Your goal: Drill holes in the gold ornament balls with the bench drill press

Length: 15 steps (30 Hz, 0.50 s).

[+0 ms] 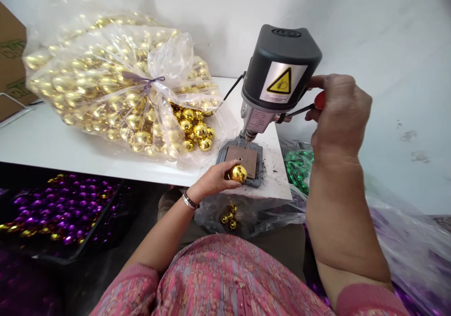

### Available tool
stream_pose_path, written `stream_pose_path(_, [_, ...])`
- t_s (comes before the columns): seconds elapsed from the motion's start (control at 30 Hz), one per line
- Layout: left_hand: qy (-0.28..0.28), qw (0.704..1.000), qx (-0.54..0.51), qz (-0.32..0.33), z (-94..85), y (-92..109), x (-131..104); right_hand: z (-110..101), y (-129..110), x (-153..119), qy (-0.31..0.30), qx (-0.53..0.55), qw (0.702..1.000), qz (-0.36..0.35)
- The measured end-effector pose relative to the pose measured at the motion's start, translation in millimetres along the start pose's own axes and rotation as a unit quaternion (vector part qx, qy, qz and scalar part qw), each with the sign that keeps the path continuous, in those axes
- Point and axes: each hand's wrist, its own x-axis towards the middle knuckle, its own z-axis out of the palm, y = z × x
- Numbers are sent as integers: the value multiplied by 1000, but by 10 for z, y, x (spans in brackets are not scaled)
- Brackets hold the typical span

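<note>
Pink patterned fabric of the person's top [232, 278] fills the bottom centre of the frame, with a forearm rising on either side. Just left of centre, the left hand [215, 179] is closed on a shiny gold ball [239, 173], pinched between thumb and fingers; bracelets [190, 200] circle that wrist. The ball sits in front of the near part of a brown plate [250, 158] on the grey base [260, 168] of a small drill press [282, 67]; whether it touches the plate cannot be told. Above the plate hangs the drill bit [247, 143], apart from the ball.

At right of centre, the right hand [341, 114] is clamped on the red knob [320, 100] of the press's lever [301, 110]. A yellow warning label [282, 83] marks the black motor housing, and dark crumbs [270, 170] lie around the base on the white counter [116, 161].

Upper left, a large clear bag [88, 90] full of gold balls is gathered with a purple tie [147, 82]; more gold balls [200, 130] show at its right end. A cardboard box [10, 62] stands at the left edge. Lower left, purple balls [63, 208] with some gold ones fill a dark container. Below the counter at centre, a few gold balls [230, 217] lie in clear plastic [268, 217]. Shiny green pieces [298, 168] show right of the counter.
</note>
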Motion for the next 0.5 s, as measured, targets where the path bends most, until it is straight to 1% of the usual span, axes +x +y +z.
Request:
stream_pose_path(0.1, [-73, 997, -2, -17, -101, 14, -110, 4, -22, -29, 12, 3, 1000, 2])
stream_pose_path(0.13, [-79, 996, 2, -30, -151, 5, -116, 6, -32, -34, 15, 2, 1000, 6])
stream_pose_path(0.17, [-65, 997, 8, -43, -211, -12, -105, 7, -41, -38, 18, 1, 1000, 9])
stream_pose_path(0.2, [-29, 998, 19, -57, -280, -36, -76, 7, -51, -44, 18, 1, 1000, 9])
stream_pose_path(0.23, [27, 997, 36, -69, -359, -66, -30, 7, -60, -50, 17, 0, 1000, 8])
stream_pose_path(0.27, [97, 990, 60, -82, -443, -102, 30, 5, -68, -56, 16, 0, 1000, 7])
stream_pose_path(0.3, [172, 976, 89, -95, -531, -142, 102, 2, -75, -63, 14, -1, 1000, 7])
stream_pose_path(0.33, [242, 956, 122, -110, -617, -185, 182, -1, -79, -69, 11, -2, 1000, 6])
stream_pose_path(0.37, [296, 935, 153, -123, -696, -230, 265, -6, -80, -74, 9, -4, 1000, 3])
stream_pose_path(0.4, [331, 916, 180, -136, -765, -275, 346, -10, -76, -77, 8, -5, 1000, -2])
stream_pose_path(0.43, [346, 905, 200, -147, -820, -318, 423, -15, -68, -79, 8, -8, 1000, -9])
stream_pose_path(0.5, [332, 901, 222, -168, -885, -392, 550, -25, -41, -76, 6, -13, 1000, -25])
